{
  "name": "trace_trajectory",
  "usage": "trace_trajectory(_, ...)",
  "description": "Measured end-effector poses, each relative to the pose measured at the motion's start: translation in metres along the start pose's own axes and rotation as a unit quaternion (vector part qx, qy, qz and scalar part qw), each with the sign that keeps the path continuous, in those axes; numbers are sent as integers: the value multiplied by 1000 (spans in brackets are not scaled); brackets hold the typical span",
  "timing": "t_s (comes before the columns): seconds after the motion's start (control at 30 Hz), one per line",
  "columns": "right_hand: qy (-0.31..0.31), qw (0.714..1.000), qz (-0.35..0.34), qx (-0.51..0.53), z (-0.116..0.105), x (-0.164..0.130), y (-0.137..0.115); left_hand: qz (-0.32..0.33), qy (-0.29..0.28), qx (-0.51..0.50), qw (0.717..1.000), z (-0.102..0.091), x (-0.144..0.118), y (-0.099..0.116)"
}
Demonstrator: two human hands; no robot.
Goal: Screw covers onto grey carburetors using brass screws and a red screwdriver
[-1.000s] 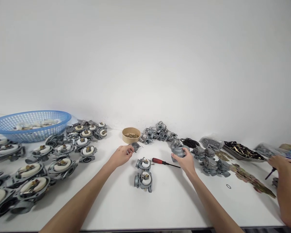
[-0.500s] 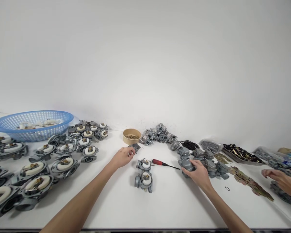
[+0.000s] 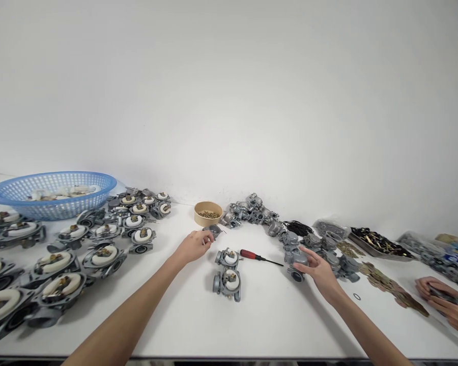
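My left hand (image 3: 194, 245) rests on the white table with its fingertips pinched on a small grey metal part (image 3: 213, 231) just in front of a tan bowl of small brass pieces (image 3: 208, 213). My right hand (image 3: 319, 272) hovers with fingers spread, just off a grey carburetor body (image 3: 295, 264) that lies on the table at the edge of a heap. Between my hands stand two carburetors with white floats (image 3: 227, 270), and a red-handled screwdriver (image 3: 256, 256) lies beside them.
Rows of carburetors with white floats (image 3: 61, 264) fill the left side, behind them a blue basket (image 3: 51, 193). Heaps of grey castings (image 3: 252, 211), black rings and brass parts (image 3: 389, 284) run along the right. Another person's hands (image 3: 442, 302) work at the far right edge.
My right hand carried the grey carburetor body rightward, set it down by the heap and let go, opening its fingers. My left hand stayed put.
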State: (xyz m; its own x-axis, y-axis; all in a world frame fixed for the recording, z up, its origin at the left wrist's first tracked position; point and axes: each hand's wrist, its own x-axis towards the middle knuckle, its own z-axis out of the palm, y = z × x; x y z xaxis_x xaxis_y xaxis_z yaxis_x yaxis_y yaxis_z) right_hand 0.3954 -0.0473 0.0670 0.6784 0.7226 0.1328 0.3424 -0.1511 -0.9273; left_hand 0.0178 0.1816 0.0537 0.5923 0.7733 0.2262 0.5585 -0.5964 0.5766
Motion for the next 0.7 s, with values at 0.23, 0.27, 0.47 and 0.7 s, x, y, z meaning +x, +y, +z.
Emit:
trace_trajectory(0.23, 3, 998, -59, 29, 0, -11, 16, -2, -2, 4, 1000, 0, 0, -1)
trace_trajectory(0.27, 9, 998, -69, 7, -2, -11, 18, -3, -2, 4, 1000, 0, 0, -1)
trace_trajectory(0.47, 28, 966, -195, -167, -15, -10, 34, -6, -5, 5, 1000, -1, 0, 1)
trace_trajectory(0.7, 48, 983, -134, -116, -17, 2, 34, -8, -5, 9, 1000, -1, 0, 0)
